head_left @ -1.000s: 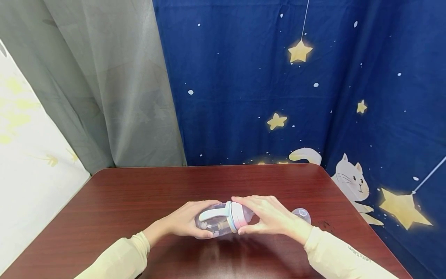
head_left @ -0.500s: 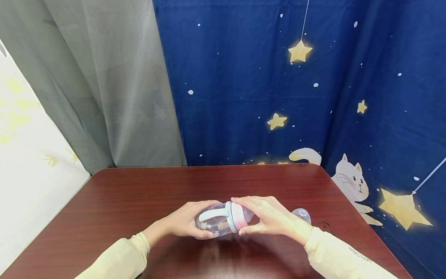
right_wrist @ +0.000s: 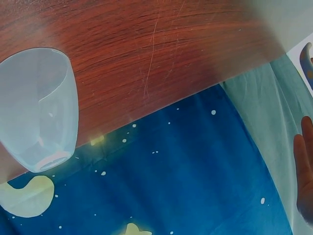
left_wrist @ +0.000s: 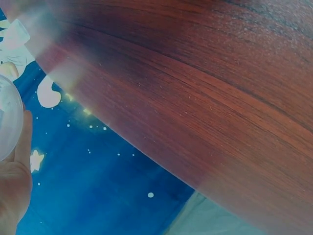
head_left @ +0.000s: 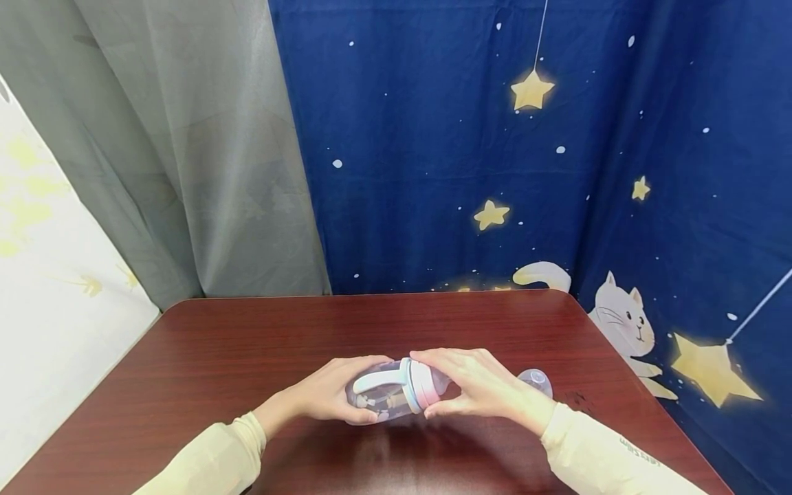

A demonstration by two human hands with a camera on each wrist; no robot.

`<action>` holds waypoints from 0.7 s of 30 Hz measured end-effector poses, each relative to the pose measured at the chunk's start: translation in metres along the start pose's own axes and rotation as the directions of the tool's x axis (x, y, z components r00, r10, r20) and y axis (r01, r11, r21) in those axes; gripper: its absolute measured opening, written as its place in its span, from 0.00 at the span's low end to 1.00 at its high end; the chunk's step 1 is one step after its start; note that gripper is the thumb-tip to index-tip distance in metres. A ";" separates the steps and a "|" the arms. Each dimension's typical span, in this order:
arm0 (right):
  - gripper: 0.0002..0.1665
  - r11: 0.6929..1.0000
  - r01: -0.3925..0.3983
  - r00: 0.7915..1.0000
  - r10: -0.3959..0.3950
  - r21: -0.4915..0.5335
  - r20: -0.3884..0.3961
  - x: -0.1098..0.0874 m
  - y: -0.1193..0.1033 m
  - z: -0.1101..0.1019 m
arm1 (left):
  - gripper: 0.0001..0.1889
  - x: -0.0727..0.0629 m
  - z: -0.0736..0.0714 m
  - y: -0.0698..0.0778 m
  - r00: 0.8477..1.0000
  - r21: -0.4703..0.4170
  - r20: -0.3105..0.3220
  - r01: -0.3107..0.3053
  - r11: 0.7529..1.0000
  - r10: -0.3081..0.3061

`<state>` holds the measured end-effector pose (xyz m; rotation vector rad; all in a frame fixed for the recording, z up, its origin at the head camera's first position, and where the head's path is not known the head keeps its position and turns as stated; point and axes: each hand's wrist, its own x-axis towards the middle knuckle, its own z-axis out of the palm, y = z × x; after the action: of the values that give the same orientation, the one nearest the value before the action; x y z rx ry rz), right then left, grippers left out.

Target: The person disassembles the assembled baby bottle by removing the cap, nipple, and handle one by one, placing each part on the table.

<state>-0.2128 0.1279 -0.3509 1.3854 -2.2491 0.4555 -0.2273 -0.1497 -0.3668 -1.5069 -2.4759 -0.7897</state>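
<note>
A clear baby bottle (head_left: 386, 397) with pale blue handles and a pink-white collar (head_left: 424, 383) lies tilted sideways between the two hands, its nipple end toward the right. My left hand (head_left: 328, 388) grips the bottle's body from the left, thumb in front. From the other side my right hand (head_left: 475, 380) holds the collar between thumb and fingers, partly covering the nipple. At the left edge of the left wrist view, the rounded bottle base (left_wrist: 9, 117) shows beside my left hand (left_wrist: 14, 183). Only some fingers (right_wrist: 305, 169) appear at the right wrist view's edge.
A clear domed bottle cap (head_left: 537, 380) stands on the dark red wooden table (head_left: 297, 330), just behind the right wrist. The same cap (right_wrist: 44, 107) is large in the right wrist view. Grey and blue star-printed curtains (head_left: 421, 151) hang behind the table's far edge.
</note>
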 end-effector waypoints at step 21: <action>0.43 0.997 0.077 0.997 -0.077 -0.008 -0.007 0.000 0.001 0.000 | 0.37 -0.001 -0.001 0.001 1.000 0.002 0.005 -0.002 1.000 0.002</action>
<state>-0.2138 0.1289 -0.3508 1.4580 -2.1811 0.4245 -0.2264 -0.1506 -0.3665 -1.5124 -2.4774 -0.7839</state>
